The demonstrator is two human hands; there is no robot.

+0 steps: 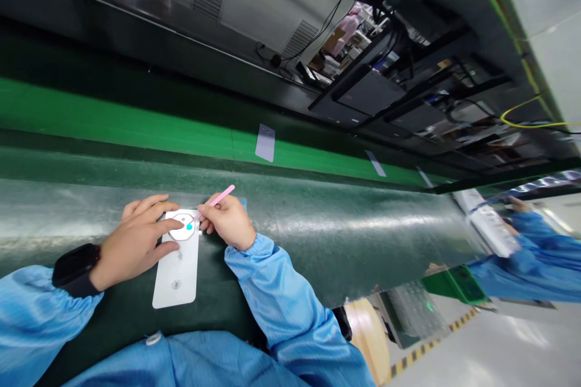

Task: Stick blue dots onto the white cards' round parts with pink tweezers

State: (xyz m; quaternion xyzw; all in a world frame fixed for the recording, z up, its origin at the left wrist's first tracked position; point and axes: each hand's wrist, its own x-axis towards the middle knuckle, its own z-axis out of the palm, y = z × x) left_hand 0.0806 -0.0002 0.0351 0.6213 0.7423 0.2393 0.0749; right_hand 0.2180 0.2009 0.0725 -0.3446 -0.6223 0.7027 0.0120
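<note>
A white rounded panel [176, 272] lies on the dark green bench. At its far end is a whitish piece with a dark outline [177, 234] and a small bright blue spot [189, 227]. My left hand [136, 239] rests over the panel's left edge, fingers stretched out and fingertips touching the outlined piece. A slim pink stick-like tool [223, 195] is pinched in my right hand [229, 222], its lower tip close to the blue spot. Whether that tip touches the surface, I cannot tell. A bit of blue [244, 202] shows behind my right hand.
A bright green strip [181, 136] runs along behind the bench, with a pale card [265, 143] on it. Dark monitors [372, 94] and cables hang above. At the far right, a person in blue sleeves [535, 260] sits by a white box [488, 224]. A green bin [454, 285] stands below.
</note>
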